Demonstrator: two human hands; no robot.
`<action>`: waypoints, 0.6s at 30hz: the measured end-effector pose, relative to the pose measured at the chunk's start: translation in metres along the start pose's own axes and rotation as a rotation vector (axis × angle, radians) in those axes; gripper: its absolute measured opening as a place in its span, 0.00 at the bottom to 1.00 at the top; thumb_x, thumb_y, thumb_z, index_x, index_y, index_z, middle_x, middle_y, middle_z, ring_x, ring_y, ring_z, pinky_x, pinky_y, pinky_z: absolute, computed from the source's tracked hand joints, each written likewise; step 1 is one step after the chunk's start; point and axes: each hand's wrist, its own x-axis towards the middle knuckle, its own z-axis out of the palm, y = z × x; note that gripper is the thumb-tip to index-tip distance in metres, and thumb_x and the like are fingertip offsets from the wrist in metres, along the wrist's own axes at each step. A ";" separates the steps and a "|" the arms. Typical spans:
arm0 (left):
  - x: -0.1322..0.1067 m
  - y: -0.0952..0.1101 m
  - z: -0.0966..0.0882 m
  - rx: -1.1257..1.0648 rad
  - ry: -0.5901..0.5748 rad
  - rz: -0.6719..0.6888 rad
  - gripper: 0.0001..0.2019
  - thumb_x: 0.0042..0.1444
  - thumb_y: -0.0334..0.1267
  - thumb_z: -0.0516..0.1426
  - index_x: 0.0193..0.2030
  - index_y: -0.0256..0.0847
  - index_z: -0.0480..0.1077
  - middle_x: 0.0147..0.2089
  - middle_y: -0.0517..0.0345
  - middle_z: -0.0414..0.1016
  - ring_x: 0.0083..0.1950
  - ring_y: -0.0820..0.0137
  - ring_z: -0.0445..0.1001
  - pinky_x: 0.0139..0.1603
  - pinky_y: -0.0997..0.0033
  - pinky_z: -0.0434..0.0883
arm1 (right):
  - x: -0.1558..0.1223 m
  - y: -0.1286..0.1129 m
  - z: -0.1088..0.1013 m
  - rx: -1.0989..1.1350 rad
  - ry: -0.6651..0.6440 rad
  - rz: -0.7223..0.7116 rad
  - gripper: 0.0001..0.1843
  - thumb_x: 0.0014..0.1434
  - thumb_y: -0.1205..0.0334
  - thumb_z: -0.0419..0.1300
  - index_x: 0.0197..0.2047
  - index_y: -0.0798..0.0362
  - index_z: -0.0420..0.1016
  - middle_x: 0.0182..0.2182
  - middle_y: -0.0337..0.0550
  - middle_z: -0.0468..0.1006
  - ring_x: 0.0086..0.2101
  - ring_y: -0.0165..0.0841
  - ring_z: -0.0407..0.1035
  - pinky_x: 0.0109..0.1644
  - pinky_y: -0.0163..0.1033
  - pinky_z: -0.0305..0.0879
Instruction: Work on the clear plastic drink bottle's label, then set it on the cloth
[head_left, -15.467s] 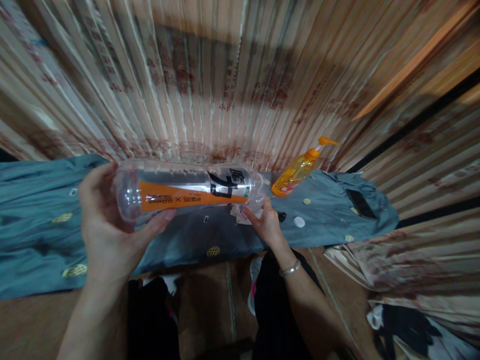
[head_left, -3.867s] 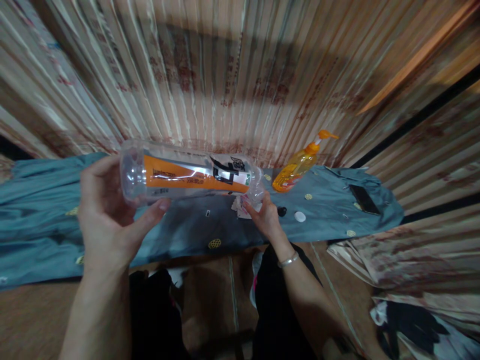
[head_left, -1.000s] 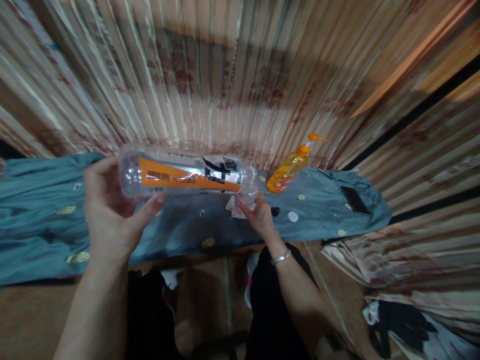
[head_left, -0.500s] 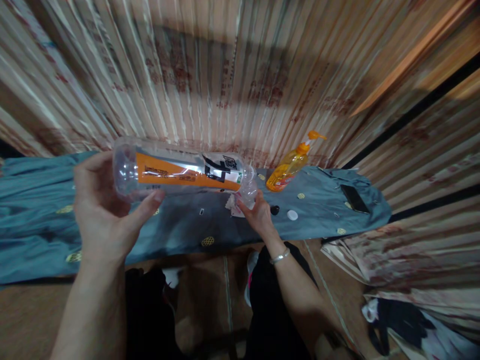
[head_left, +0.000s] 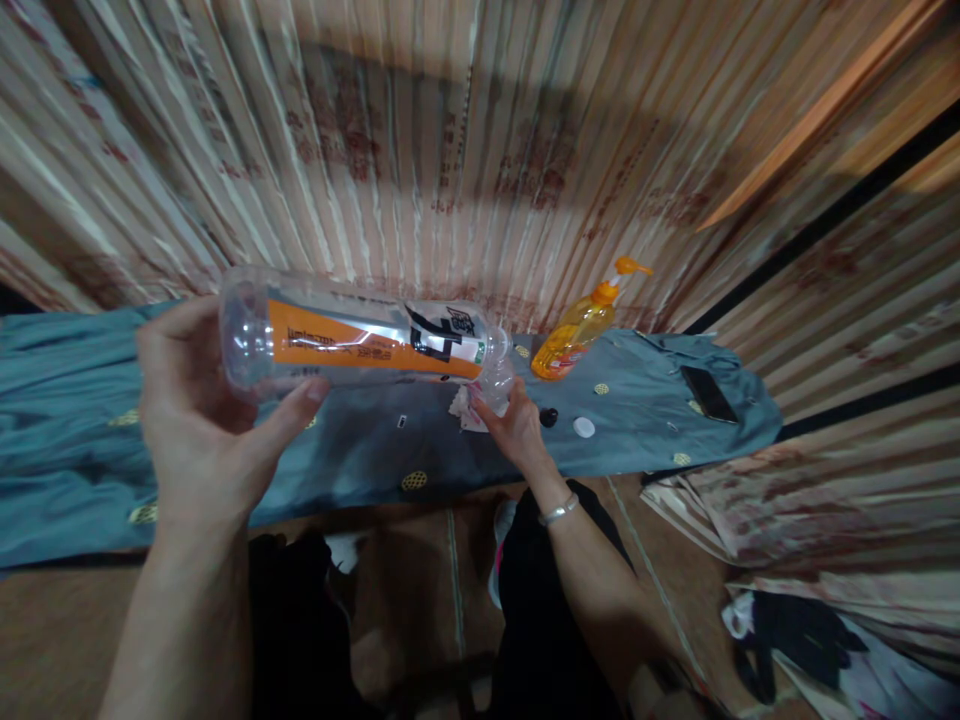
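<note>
My left hand (head_left: 196, 425) grips the base end of a large clear plastic bottle (head_left: 352, 335) with an orange and black label, held sideways above a blue-grey cloth (head_left: 75, 460). My right hand (head_left: 510, 425), with a bracelet on its wrist, is closed at the bottle's neck end. Something pale and crumpled (head_left: 463, 408) shows beside its fingers; what it is I cannot tell.
An orange pump bottle (head_left: 577, 335) stands on the cloth to the right. A small black cap (head_left: 550, 417) and a white round lid (head_left: 583, 428) lie near it, a dark phone (head_left: 703, 392) farther right. Striped curtains hang behind. My dark-clothed legs are below.
The bottle's base end has risen slightly and shifted left with my left hand. My right hand has stayed at the neck.
</note>
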 end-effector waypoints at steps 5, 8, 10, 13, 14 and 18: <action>0.001 0.003 0.001 0.012 0.001 -0.001 0.42 0.26 0.43 0.75 0.53 0.44 0.69 0.53 0.52 0.74 0.54 0.63 0.75 0.40 0.60 0.83 | -0.001 0.001 0.001 -0.009 0.001 -0.020 0.29 0.56 0.53 0.66 0.56 0.57 0.64 0.39 0.52 0.82 0.37 0.45 0.79 0.39 0.44 0.72; 0.001 0.002 0.001 0.020 -0.006 0.018 0.42 0.27 0.44 0.75 0.54 0.44 0.69 0.54 0.51 0.74 0.54 0.63 0.75 0.38 0.62 0.83 | -0.001 0.002 0.001 -0.013 -0.004 -0.022 0.29 0.57 0.53 0.66 0.56 0.57 0.64 0.37 0.51 0.82 0.36 0.44 0.79 0.39 0.43 0.72; 0.002 0.001 0.001 0.015 -0.009 0.045 0.42 0.27 0.44 0.75 0.54 0.43 0.69 0.54 0.51 0.74 0.54 0.62 0.75 0.34 0.65 0.82 | -0.001 0.001 0.000 -0.016 -0.002 -0.019 0.29 0.57 0.52 0.66 0.56 0.57 0.64 0.37 0.51 0.82 0.36 0.44 0.79 0.38 0.43 0.72; 0.002 0.001 0.003 -0.006 -0.013 0.065 0.43 0.27 0.46 0.75 0.55 0.44 0.69 0.55 0.51 0.74 0.55 0.61 0.74 0.30 0.67 0.81 | -0.001 0.000 -0.001 -0.013 -0.002 -0.015 0.29 0.56 0.53 0.67 0.55 0.57 0.64 0.37 0.51 0.82 0.36 0.45 0.79 0.39 0.43 0.72; 0.002 0.001 0.003 -0.008 -0.013 0.062 0.43 0.27 0.46 0.75 0.55 0.45 0.69 0.55 0.51 0.74 0.56 0.60 0.74 0.30 0.67 0.81 | -0.001 0.000 -0.001 -0.011 -0.004 -0.016 0.29 0.56 0.53 0.67 0.55 0.58 0.64 0.37 0.51 0.82 0.36 0.45 0.79 0.39 0.43 0.72; 0.001 0.003 0.004 0.001 -0.009 0.049 0.43 0.27 0.45 0.75 0.55 0.45 0.69 0.55 0.50 0.74 0.56 0.59 0.75 0.30 0.66 0.81 | -0.001 0.001 0.000 -0.014 0.000 -0.025 0.29 0.57 0.53 0.66 0.56 0.58 0.64 0.37 0.52 0.82 0.36 0.46 0.79 0.38 0.44 0.72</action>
